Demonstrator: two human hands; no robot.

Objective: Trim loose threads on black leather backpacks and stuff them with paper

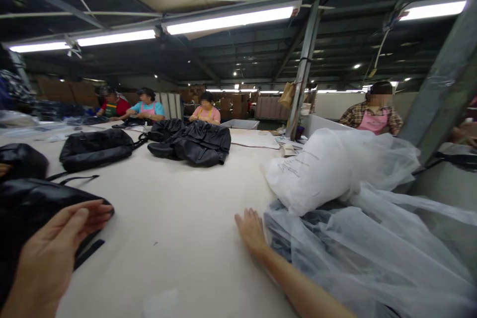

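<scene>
My left hand lies flat and open on a black leather bag at the near left of the cream table. My right hand rests palm down on the table with fingers stretched out, touching the edge of a heap of clear plastic bags. A stuffed white plastic bag lies on top of that heap. A black strap trails from the bag under my left hand.
More black bags and a pile of them lie farther back on the table. Several seated workers sit along the far side. A metal post rises at the back right and a slanted beam at the right.
</scene>
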